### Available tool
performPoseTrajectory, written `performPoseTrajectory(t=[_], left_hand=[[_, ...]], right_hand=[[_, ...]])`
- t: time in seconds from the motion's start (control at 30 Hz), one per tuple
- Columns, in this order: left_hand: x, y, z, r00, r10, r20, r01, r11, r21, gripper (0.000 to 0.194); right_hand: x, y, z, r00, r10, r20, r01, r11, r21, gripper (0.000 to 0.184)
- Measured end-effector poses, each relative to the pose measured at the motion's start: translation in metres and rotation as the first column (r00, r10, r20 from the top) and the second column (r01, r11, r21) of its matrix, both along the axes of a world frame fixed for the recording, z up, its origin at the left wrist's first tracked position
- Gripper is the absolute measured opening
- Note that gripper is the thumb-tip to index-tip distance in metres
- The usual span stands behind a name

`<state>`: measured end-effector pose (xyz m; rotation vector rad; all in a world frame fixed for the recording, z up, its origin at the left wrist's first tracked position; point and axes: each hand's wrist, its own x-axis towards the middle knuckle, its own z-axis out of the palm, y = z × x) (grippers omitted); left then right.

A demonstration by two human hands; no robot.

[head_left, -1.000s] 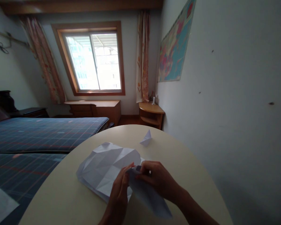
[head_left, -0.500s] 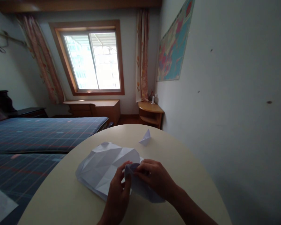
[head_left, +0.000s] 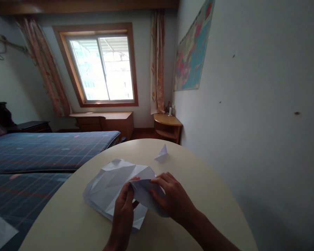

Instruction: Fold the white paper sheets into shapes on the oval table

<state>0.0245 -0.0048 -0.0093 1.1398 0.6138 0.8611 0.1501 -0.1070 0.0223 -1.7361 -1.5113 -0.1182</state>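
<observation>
Our left hand [head_left: 122,218] is pinching and our right hand [head_left: 174,198] is pressing a folded white paper [head_left: 145,193] over a creased sheet [head_left: 111,186] on the round table [head_left: 65,216]; it looks light and soft, wanting a hold along its creases.

The paper sheet [head_left: 115,188] under my hands is plain white on my cream table [head_left: 206,195]; the bed cover [head_left: 42,153] is navy plaid with red lines, the curtain [head_left: 157,62] pinkish floral, the wall map [head_left: 192,52] pink and blue

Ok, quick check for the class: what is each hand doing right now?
Left hand: closed, pinching the edge of the folded white paper.
Right hand: closed, holding the same folded white paper from the other side.
</observation>
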Motion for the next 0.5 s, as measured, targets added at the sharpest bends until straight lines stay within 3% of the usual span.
performPoseTrajectory(t=[0.17, 0.3, 0.4, 0.5], left_hand=[[0.001, -0.004, 0.003, 1.000, -0.003, 0.018, 0.005, 0.997, -0.078, 0.046], [0.001, -0.010, 0.003, 0.999, -0.023, 0.046, 0.022, 0.999, 0.030, 0.046], [0.002, -0.012, -0.001, 0.995, -0.096, 0.013, 0.093, 0.984, 0.155, 0.056], [0.003, -0.009, -0.006, 0.992, -0.129, -0.007, 0.129, 0.981, 0.145, 0.063]], right_hand=[[-0.004, -0.002, 0.002, 0.992, 0.126, -0.001, -0.126, 0.990, -0.059, 0.025], [-0.004, 0.000, 0.000, 0.967, 0.254, 0.016, -0.252, 0.965, -0.068, 0.020], [-0.004, 0.002, -0.001, 0.980, 0.198, -0.032, -0.200, 0.978, -0.062, 0.017], [-0.004, 0.002, -0.001, 0.990, 0.118, -0.074, -0.123, 0.991, -0.059, 0.024]])
